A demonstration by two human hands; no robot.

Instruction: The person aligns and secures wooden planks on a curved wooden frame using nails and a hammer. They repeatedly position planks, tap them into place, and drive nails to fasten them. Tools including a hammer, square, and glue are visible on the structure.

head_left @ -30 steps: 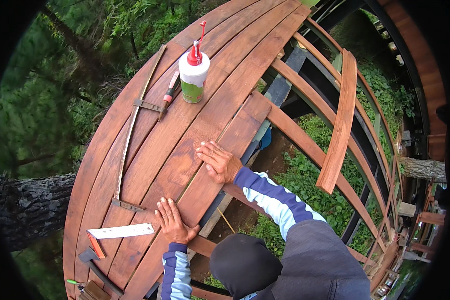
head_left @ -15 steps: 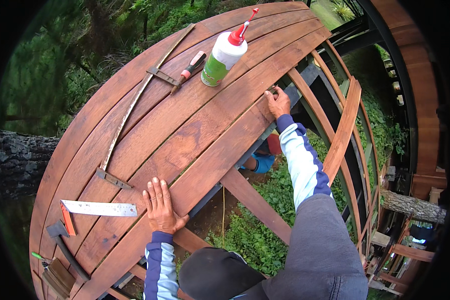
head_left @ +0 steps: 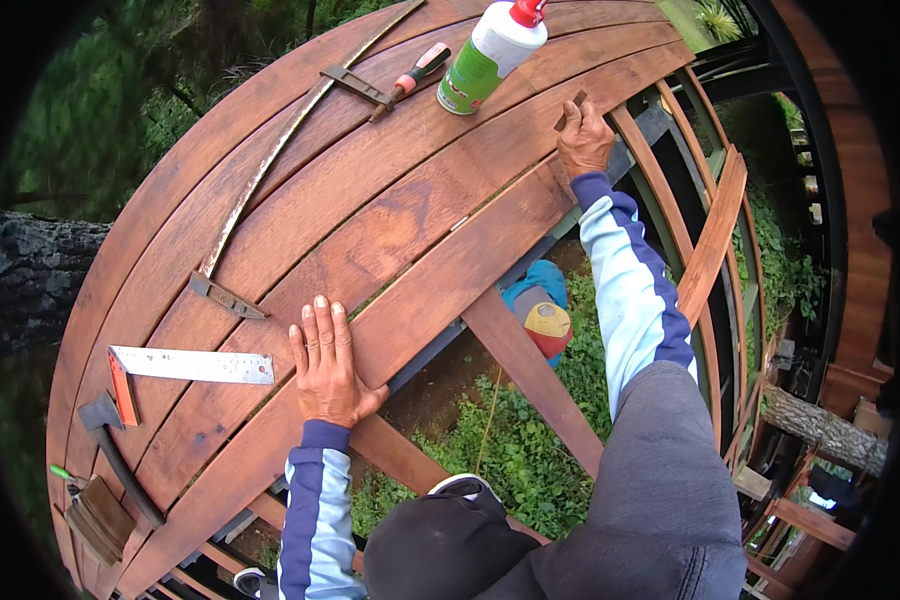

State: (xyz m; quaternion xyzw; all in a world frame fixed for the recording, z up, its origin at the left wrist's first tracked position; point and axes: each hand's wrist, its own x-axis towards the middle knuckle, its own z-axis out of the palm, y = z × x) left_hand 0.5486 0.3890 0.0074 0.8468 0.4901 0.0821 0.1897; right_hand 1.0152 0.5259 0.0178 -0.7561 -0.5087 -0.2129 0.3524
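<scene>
My left hand [head_left: 332, 370] lies flat, fingers spread, on the innermost brown deck board [head_left: 470, 265] and the one beside it. My right hand [head_left: 585, 138] is closed on a small thin wood strip [head_left: 570, 110], just past the far end of that innermost board. A narrow gap runs between this board and its neighbour, with a small pale sliver [head_left: 459, 223] in it. Beyond my right hand stands a white and green bottle [head_left: 492, 55] with a red cap. Left of the bottle lies a bar clamp [head_left: 280, 160] with a red-and-black handle.
A try square [head_left: 195, 365] with an orange stock, a hammer [head_left: 125, 465] and several wood blocks [head_left: 98, 520] lie at the left. Below the open framing a person [head_left: 547, 315] is among green plants. Bare joists [head_left: 655, 190] and a loose board [head_left: 715, 240] are at the right.
My right hand has moved away from the board's end and now shows the wood strip in it. My left hand stays flat. More of the person below shows.
</scene>
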